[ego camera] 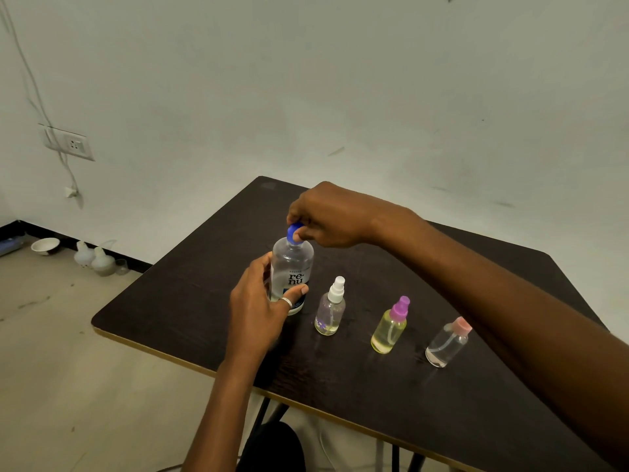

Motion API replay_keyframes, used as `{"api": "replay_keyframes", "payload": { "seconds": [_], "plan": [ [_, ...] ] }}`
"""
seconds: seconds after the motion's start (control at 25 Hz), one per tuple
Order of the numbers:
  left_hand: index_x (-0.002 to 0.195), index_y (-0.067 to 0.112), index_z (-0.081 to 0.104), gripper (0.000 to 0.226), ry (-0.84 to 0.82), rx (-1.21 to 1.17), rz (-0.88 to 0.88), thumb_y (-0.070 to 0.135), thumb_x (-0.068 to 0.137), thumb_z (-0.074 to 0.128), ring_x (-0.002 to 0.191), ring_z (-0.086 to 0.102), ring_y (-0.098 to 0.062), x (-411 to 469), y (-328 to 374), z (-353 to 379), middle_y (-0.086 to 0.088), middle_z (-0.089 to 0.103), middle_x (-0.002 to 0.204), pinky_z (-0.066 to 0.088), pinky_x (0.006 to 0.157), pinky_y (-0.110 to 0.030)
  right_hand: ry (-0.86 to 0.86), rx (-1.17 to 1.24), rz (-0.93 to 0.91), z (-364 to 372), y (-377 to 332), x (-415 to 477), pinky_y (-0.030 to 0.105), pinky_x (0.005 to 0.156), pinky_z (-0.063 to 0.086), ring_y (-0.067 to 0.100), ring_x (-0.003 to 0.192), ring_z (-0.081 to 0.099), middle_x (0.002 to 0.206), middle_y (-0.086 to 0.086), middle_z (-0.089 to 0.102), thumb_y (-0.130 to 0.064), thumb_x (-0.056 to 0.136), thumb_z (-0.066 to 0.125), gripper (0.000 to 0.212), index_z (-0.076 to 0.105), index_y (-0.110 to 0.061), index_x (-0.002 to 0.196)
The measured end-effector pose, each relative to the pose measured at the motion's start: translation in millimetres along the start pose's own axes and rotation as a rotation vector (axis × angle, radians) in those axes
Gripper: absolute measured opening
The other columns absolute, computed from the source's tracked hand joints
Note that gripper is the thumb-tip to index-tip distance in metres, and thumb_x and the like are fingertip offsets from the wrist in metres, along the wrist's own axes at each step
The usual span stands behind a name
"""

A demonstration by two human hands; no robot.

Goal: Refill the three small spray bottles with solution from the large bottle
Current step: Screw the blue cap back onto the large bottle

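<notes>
The large clear bottle [293, 267] with a "renu" label stands upright on the dark table [391, 386]. My left hand [257, 310] wraps around its lower body. My right hand [325, 216] pinches its blue cap [293, 230] from above. To the right stand three small spray bottles in a row: one with a white sprayer [330, 308] and little liquid, one with a purple sprayer [390, 327] holding yellowish liquid, and one with a pink cap [447, 344], nearly without liquid, partly behind my right forearm.
The table's left edge [153, 345] drops to a bare floor. By the wall on the floor sit a white bowl [45, 246], two pale containers [93, 258] and a small glass. A wall socket [73, 144] with a hanging cable is at the left.
</notes>
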State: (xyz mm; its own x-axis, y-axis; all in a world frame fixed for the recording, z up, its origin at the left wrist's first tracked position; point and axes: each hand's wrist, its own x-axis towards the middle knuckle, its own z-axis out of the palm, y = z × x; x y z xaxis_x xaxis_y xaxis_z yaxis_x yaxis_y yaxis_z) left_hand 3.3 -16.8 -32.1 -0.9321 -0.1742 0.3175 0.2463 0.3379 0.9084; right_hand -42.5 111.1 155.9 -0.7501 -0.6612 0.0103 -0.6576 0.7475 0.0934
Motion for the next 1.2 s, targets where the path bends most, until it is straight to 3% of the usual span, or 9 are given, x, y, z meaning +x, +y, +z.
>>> {"api": "replay_keyframes", "payload": {
  "seconds": [0.28,0.44,0.6,0.8,0.96,1.2],
  "plan": [
    [0.137,0.025,0.050,0.074,0.007,-0.009,0.004,0.037,0.072,0.084,0.117,0.056,-0.008,0,-1,0,0.003,0.060,0.131,0.046,0.087,-0.017,0.047,-0.018,0.150,10,-10,4,0.035,0.066,0.051,0.021,0.077,0.061,0.086,0.007,0.068,-0.035,0.091,0.058,0.028,0.068,-0.009,0.090],
    [0.138,0.024,0.049,0.075,0.011,0.002,0.002,0.037,0.073,0.084,0.122,0.057,-0.014,0,-1,1,0.000,0.060,0.134,0.048,0.092,-0.025,0.083,0.009,0.242,11,-17,5,0.025,0.050,0.029,0.019,0.064,0.048,0.064,-0.001,0.045,-0.036,0.089,0.062,0.034,0.045,-0.019,0.064],
    [0.137,0.026,0.049,0.075,0.017,-0.003,0.003,0.037,0.072,0.085,0.120,0.058,-0.013,0,-1,2,0.002,0.061,0.132,0.047,0.089,-0.022,0.151,0.006,0.301,10,-25,4,0.024,0.046,0.022,0.010,0.053,0.036,0.059,-0.002,0.038,-0.034,0.087,0.063,0.045,0.033,-0.019,0.058],
    [0.136,0.028,0.050,0.075,0.017,-0.004,-0.005,0.039,0.071,0.085,0.115,0.056,-0.006,0,-2,2,0.004,0.061,0.131,0.043,0.084,-0.015,0.195,0.008,0.363,13,-33,5,0.024,0.046,0.025,0.011,0.051,0.036,0.058,-0.001,0.038,-0.030,0.085,0.066,0.045,0.032,-0.017,0.058],
    [0.135,0.028,0.051,0.074,0.017,-0.020,0.007,0.039,0.071,0.085,0.113,0.057,-0.006,0,-2,1,0.008,0.061,0.128,0.044,0.083,-0.014,0.243,0.024,0.394,18,-35,6,0.029,0.055,0.035,0.010,0.050,0.034,0.057,-0.002,0.036,-0.031,0.085,0.068,0.048,0.030,-0.019,0.057],
    [0.132,0.031,0.052,0.070,0.020,-0.028,0.016,0.038,0.071,0.086,0.096,0.058,0.009,-1,-2,0,0.024,0.055,0.113,0.043,0.067,-0.001,0.243,0.066,0.405,20,-33,8,0.029,0.057,0.039,0.010,0.051,0.038,0.057,-0.002,0.039,-0.031,0.084,0.069,0.046,0.033,-0.019,0.058]
  ]
}}
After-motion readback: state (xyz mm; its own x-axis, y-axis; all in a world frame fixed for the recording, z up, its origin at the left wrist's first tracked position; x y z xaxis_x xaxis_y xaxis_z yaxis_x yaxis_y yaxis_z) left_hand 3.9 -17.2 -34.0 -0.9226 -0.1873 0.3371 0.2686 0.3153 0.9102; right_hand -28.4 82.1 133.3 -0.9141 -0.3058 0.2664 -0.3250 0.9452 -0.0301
